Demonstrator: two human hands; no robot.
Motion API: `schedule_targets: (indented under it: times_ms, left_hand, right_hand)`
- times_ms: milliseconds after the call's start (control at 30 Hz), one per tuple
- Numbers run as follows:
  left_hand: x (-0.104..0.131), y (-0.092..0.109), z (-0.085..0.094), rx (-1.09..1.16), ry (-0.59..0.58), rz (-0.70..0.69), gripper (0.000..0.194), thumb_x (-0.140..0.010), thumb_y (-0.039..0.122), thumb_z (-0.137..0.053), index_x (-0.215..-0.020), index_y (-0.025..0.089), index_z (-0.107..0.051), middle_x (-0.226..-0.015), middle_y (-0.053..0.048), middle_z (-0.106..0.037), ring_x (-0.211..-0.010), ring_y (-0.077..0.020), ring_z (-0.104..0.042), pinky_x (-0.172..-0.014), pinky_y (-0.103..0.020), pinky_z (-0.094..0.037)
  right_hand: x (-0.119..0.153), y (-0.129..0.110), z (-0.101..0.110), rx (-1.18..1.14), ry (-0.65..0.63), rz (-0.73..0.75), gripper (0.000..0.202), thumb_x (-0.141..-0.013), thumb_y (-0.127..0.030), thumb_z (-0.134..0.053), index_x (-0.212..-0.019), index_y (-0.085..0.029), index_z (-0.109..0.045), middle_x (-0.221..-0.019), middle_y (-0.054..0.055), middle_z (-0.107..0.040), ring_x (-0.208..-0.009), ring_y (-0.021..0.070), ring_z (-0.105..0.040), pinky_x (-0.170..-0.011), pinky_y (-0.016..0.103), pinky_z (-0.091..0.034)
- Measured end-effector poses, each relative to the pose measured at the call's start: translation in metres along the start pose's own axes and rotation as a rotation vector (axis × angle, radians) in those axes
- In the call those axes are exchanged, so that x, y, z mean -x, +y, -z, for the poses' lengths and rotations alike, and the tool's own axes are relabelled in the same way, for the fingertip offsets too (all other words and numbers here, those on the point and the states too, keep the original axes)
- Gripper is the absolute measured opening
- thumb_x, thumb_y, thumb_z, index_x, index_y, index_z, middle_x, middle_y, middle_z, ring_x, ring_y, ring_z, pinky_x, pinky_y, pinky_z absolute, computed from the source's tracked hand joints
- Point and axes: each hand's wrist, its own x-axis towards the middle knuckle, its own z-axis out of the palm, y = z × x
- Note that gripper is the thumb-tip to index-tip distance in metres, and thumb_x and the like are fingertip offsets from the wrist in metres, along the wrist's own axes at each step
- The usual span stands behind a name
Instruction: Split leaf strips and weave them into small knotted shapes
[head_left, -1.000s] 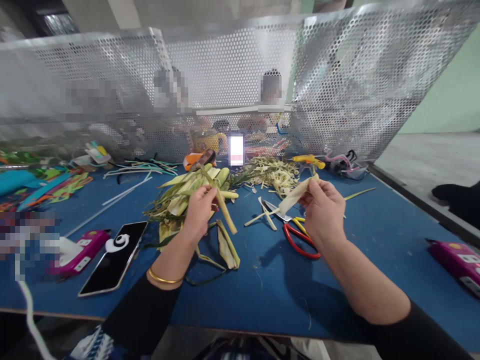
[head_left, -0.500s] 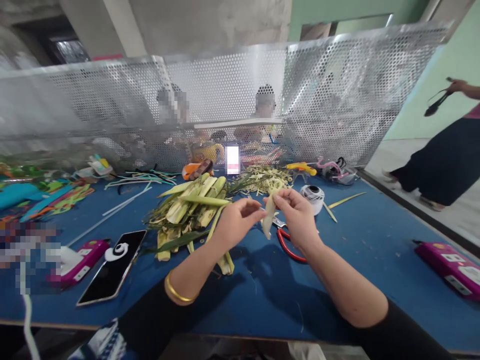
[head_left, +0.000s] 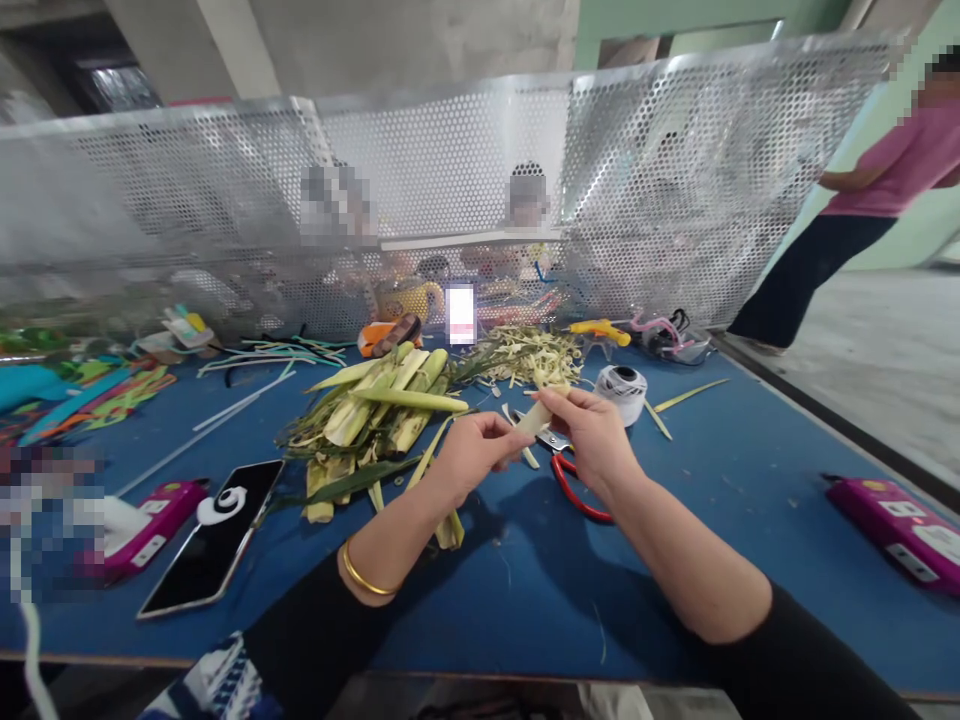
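A pale strip of husk [head_left: 534,420] stretches between my two hands above the blue table. My left hand [head_left: 474,452] pinches its lower end, and my right hand [head_left: 592,432] grips the upper end between thumb and fingers. Red-handled scissors [head_left: 570,485] lie beneath and beside my right hand, blades partly covered by the strip. Left of my hands is a pile of green and yellow husks [head_left: 382,410]. Behind them sits a heap of shredded husk [head_left: 525,352]. A white spool of thread [head_left: 621,394] stands just beyond my right hand.
A phone [head_left: 214,545] and a magenta power strip [head_left: 154,530] lie left; another magenta strip [head_left: 896,530] is at right. A perforated metal screen [head_left: 450,150] rises behind the table [head_left: 480,620]. A person in pink [head_left: 896,160] stands at the far right.
My left hand has moved onto the strip's free end, which hung loose before and is now held between both hands. The person at right has shifted and shows more of the upper body.
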Motion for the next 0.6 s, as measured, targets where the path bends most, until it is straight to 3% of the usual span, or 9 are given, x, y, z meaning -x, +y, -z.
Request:
schedule_targets:
  times_ms: [133,367,500,600]
  left_hand:
    - [-0.003,-0.002,0.006,0.022,0.016,-0.004,0.026,-0.066,0.036,-0.073,-0.061,0.017,-0.057,-0.054,0.003,-0.058,-0.048,-0.0079,-0.047,-0.052,-0.022,-0.038]
    - [-0.008,-0.007,0.013,0.084,0.085,0.022,0.016,-0.068,0.028,-0.072,-0.067,0.016,-0.061,-0.060,0.000,-0.064,-0.053,-0.0096,-0.054,-0.055,-0.023,-0.042]
    - [-0.016,-0.010,0.016,0.095,0.229,0.014,0.014,-0.067,0.025,-0.073,-0.067,0.015,-0.062,-0.060,-0.001,-0.065,-0.051,-0.0094,-0.055,-0.055,-0.023,-0.043]
    - [-0.021,-0.014,0.019,0.134,0.332,0.023,0.017,-0.067,0.028,-0.074,-0.067,0.015,-0.062,-0.061,-0.001,-0.066,-0.051,-0.0096,-0.056,-0.054,-0.023,-0.044]
  right_hand:
    - [-0.003,-0.005,0.002,0.016,0.082,0.104,0.024,-0.056,-0.037,-0.077,-0.069,-0.016,-0.073,-0.063,-0.001,-0.063,-0.056,0.0088,-0.046,-0.052,0.023,-0.034]
    - [-0.010,-0.013,0.007,0.009,0.137,0.174,0.021,-0.056,-0.034,-0.077,-0.061,-0.016,-0.067,-0.048,-0.005,-0.051,-0.045,0.0056,-0.038,-0.043,0.021,-0.027]
    - [-0.005,-0.018,0.005,0.081,0.140,0.282,0.018,-0.064,-0.032,-0.074,-0.068,-0.016,-0.067,-0.052,-0.003,-0.058,-0.045,0.0084,-0.049,-0.044,0.022,-0.037]
    - [0.006,-0.018,0.003,0.273,0.099,0.511,0.012,-0.074,-0.030,-0.068,-0.074,-0.018,-0.066,-0.064,-0.001,-0.065,-0.054,0.0114,-0.059,-0.052,0.025,-0.047]
